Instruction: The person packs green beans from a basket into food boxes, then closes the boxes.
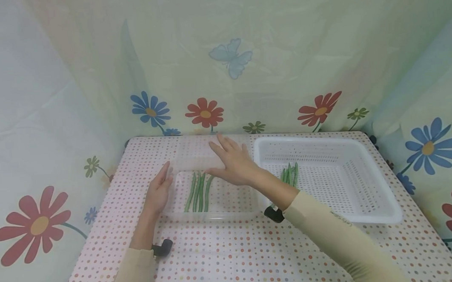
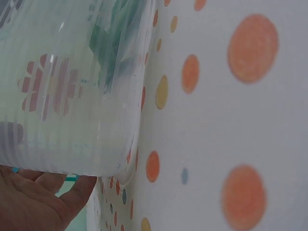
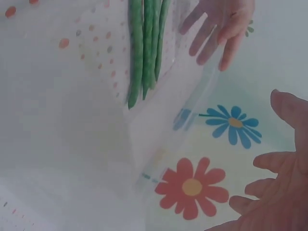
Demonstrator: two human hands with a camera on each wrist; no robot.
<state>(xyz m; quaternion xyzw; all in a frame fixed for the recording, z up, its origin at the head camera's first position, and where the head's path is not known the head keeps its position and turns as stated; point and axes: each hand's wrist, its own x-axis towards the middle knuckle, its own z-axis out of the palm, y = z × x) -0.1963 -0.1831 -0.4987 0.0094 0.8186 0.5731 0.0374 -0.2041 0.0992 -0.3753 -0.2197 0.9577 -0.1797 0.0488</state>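
Note:
A clear plastic container [image 1: 222,216] lies on the dotted tabletop with several green beans [image 1: 199,192] side by side in its left part. My left hand [image 1: 158,191] is at the container's left wall, its fingers extended along it; in the left wrist view those fingers [image 2: 79,192] reach the edge of the ribbed wall. My right hand [image 1: 234,162] is over the container's far side with fingers spread and nothing in its grasp. A translucent panel [image 1: 194,153] rises behind the beans, partly hidden by that hand. More beans [image 1: 292,171] lie in a white basket [image 1: 380,192].
The white perforated basket stands close to the container's right side, and my right forearm crosses in front of its left end. A flower-printed curtain [image 1: 167,54] hangs behind the table [image 1: 236,255] and along both sides. Black wrist cameras [image 1: 162,248] are strapped to my wrists.

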